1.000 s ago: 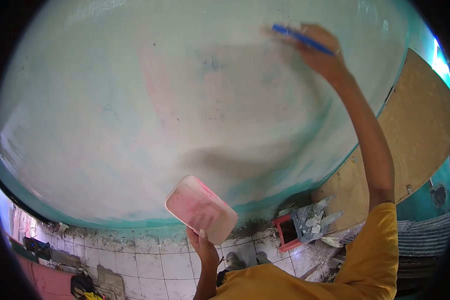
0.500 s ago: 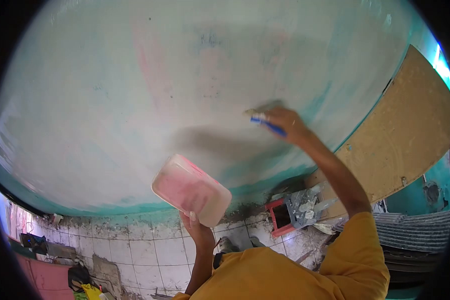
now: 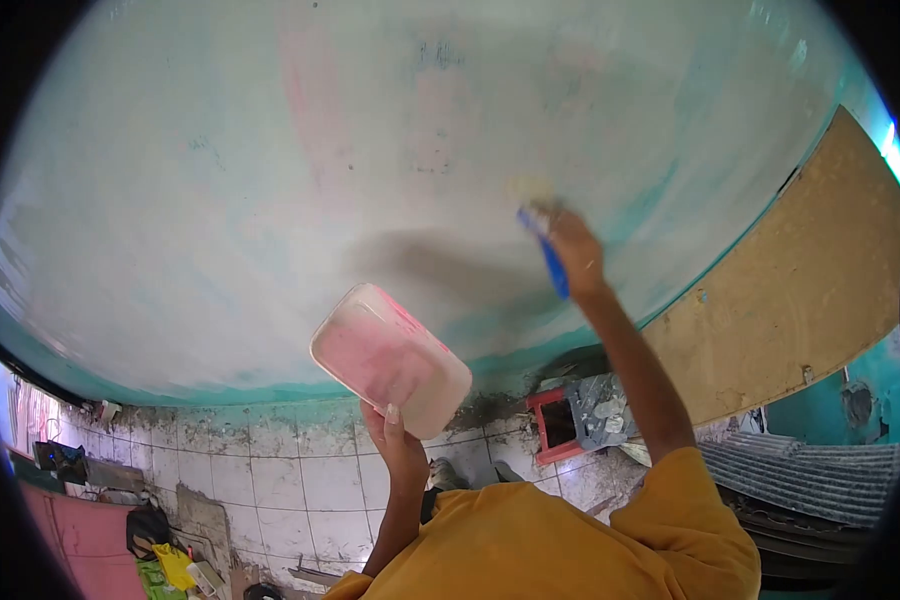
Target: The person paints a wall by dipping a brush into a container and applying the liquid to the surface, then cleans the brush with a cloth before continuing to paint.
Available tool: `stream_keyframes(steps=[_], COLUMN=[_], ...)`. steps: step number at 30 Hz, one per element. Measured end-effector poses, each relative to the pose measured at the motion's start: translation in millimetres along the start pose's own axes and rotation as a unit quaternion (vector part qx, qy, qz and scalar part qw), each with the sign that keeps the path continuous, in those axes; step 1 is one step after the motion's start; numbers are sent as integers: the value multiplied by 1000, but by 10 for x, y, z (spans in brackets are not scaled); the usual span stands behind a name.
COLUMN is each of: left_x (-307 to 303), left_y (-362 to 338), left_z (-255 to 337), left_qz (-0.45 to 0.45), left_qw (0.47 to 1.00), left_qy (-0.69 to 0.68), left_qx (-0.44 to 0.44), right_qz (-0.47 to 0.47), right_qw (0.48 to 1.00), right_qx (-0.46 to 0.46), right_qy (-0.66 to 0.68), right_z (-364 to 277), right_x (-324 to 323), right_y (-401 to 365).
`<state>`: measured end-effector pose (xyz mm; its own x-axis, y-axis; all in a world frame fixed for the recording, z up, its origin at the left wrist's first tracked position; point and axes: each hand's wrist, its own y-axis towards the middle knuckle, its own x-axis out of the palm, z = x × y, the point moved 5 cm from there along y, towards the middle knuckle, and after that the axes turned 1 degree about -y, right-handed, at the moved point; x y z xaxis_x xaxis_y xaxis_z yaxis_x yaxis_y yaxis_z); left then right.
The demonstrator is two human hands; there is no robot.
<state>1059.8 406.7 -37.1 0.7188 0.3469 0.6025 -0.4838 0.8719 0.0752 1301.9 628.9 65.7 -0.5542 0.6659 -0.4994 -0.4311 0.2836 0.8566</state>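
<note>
Held up by my left hand [image 3: 398, 447] is a pink-stained plastic container [image 3: 395, 365], gripped at its lower edge, its inside facing up. My right hand [image 3: 575, 250] is closed around a paintbrush with a blue handle [image 3: 556, 268]. The brush's pale bristles are blurred and lie against or close to the wall [image 3: 270, 230]. White paint covers most of the wall, with teal and pink showing through. Some white specks show on my right hand.
A brown board [image 3: 770, 290] leans at the right. A red and grey stool [image 3: 560, 425] with paint-stained items stands by the wall's foot. Corrugated sheets [image 3: 810, 475] lie at lower right. Bags [image 3: 150, 530] are at lower left on the tiled floor [image 3: 280, 475].
My right hand has turned the brush more upright, with its bristles now higher and slightly to the right. The container in my left hand appears slightly higher and to the right.
</note>
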Motion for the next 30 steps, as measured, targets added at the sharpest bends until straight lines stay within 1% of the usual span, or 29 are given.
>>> stream_keyframes(steps=[1, 2, 4, 5, 7, 8, 9, 10, 11, 12, 14, 15, 16, 17, 19, 21, 23, 24, 26, 27, 29, 30], left_x=[18, 21, 34, 39, 42, 49, 53, 59, 63, 62, 56, 43, 37, 35, 26, 35, 32, 37, 71, 70, 75, 77], left_y=[-6, -3, 16, 16, 6, 12, 21, 30, 35, 39, 56, 55, 59, 54, 42, 60, 63, 83, 115, 113, 119, 123], left_z=[25, 29, 42, 57, 63, 60, 53, 44, 32, 17, 8, 9, 15, 30, 58, 83, 99, 101, 90, 75, 36, 5], left_qz=[0, -1, -14, -14, 0, -2, -4, -6, -7, -9, -11, -8, -5, -6, 9, 8, 9, -2, -16, -11, -7, -7], left_qw=[1000, 1000, 1000, 1000, 1000, 1000, 999, 998, 998, 998, 997, 997, 997, 997, 999, 999, 999, 999, 999, 999, 999, 999], left_qy=[-2, -2, 4, 5, 14, 18, 38, 58, 61, 63, 69, 75, 79, 81, 41, 38, 34, 37, 40, 41, 46, 49], left_qx=[1, 2, 2, 3, -6, -8, -13, -18, -19, -21, -21, -19, -16, -15, -23, -20, -14, -7, 3, -3, -13, -17], right_qz=[-51, -50, -159, -158, -54, -28, -2, 65, 75, 76, 204, 200, 165, 130, 29, -39, -86, -85, -177, -115, 21, -31], right_qw=[998, 998, 983, 983, 966, 992, 1000, 994, 990, 990, 975, 976, 982, 985, 991, 999, 996, 996, 973, 983, 975, 999], right_qx=[8, 8, 50, 50, 55, 27, -2, -42, 44, 48, 2, 4, -17, -38, -37, -11, 8, 5, 20, -9, -43, -43], right_qy=[29, 28, 82, 84, 249, 118, -14, -73, -111, -110, -90, -85, -94, -104, -123, 7, 32, 31, 144, 143, 216, -11], right_z=[-56, -54, -20, 82, 274, 424, 562, 578, 663, 628, 530, 632, 639, 610, 550, 248, 97, 181, 426, 430, 624, 942], right_x=[161, 188, 241, 230, -186, -361, -535, -749, -883, -988, -1216, -1131, -981, -795, -258, -92, -23, -51, 4, -267, -576, -557], right_y=[-261, -390, -461, -414, 211, 467, 734, 1020, 1221, 1371, 1526, 1418, 1256, 1033, 410, -175, -529, -526, -501, -164, 465, 491])
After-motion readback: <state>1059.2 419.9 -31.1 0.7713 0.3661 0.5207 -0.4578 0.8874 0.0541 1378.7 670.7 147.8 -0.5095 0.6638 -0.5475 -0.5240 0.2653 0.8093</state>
